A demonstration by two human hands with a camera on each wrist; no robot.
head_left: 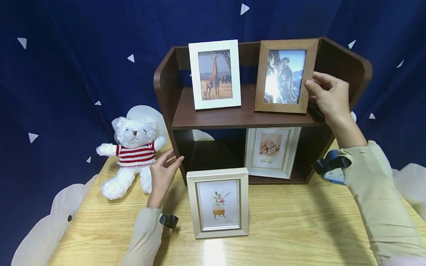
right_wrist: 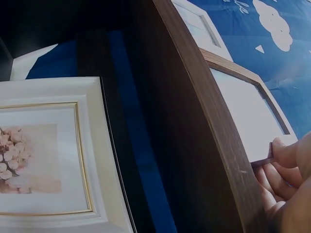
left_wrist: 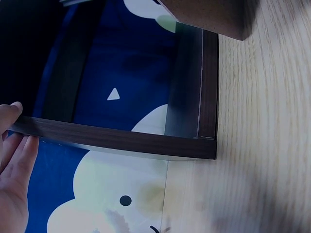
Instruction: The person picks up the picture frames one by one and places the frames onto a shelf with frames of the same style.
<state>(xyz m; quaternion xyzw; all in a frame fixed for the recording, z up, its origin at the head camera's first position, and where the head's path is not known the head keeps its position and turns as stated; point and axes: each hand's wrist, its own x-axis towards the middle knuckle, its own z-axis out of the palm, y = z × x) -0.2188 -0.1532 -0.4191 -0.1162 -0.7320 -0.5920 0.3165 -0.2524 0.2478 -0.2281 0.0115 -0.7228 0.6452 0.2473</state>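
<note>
My right hand (head_left: pixel 332 96) pinches the right edge of a brown wooden picture frame (head_left: pixel 259 80) with a leopard-like cat photo, on the upper board of a dark brown shelf (head_left: pixel 212 118). In the right wrist view, the thumb lies on the frame's front and the fingers behind it. My left hand (head_left: pixel 164 174) grips the front edge of the shelf's left side panel; in the left wrist view the thumb and fingers (left_wrist: pixel 22 162) lie on opposite sides of that panel. Left of the brown frame stands a white frame (head_left: pixel 236 73) with a giraffe photo.
A white frame with a flower picture (head_left: pixel 270 148) leans in the lower compartment. In front stands a cream frame (head_left: pixel 220 233) with a plant picture. A white teddy bear (head_left: pixel 136 155) sits left on the wooden table (head_left: pixel 290 228). A blue clock-like object (head_left: pixel 334 175) is partly hidden at right.
</note>
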